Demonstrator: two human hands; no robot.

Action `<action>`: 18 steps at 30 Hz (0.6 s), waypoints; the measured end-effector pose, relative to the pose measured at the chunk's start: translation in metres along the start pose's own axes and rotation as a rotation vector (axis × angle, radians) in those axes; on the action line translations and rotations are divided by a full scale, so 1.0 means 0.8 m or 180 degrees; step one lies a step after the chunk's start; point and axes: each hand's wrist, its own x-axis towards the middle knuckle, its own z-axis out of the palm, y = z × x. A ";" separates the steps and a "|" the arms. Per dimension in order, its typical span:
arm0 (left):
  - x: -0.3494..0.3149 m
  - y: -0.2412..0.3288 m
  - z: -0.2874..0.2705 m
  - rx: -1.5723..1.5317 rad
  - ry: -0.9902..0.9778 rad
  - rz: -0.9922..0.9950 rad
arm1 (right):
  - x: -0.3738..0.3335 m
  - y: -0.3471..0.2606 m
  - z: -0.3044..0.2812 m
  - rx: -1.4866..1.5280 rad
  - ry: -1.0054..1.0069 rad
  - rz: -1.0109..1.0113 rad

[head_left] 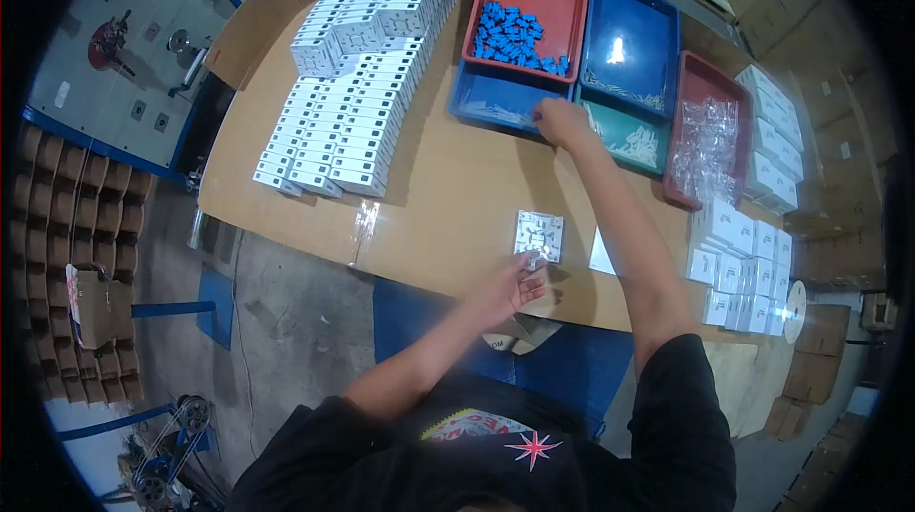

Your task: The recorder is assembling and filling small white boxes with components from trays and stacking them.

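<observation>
Panel (538,229) touches left hand (516,287), right hand (563,123) at smaller blue tray (477,90).

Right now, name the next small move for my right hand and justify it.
Probably pinch up one of the small pale pieces with the right hand: it is at the right end of the smaller blue tray holding them, while the left hand is at the white square panel's near edge.

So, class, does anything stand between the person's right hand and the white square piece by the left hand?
Nothing visible does: only brown cardboard shows between the right hand, at the nearer blue tray, and the white square piece.
</observation>
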 end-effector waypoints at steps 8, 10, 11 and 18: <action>0.006 0.005 -0.002 -0.0044 -0.0033 -0.0030 | 0.021 0.015 0.002 0.0420 -0.0210 0.0042; 0.006 0.006 -0.002 -0.0098 -0.0063 -0.0020 | 0.024 0.021 0.000 0.0548 -0.0212 -0.0050; 0.006 0.006 -0.001 -0.0080 -0.0017 -0.0017 | 0.024 0.024 -0.002 0.0600 -0.0274 -0.0161; 0.006 0.000 -0.005 -0.0129 -0.0032 -0.0062 | 0.005 0.042 -0.005 0.1148 -0.0154 -0.0479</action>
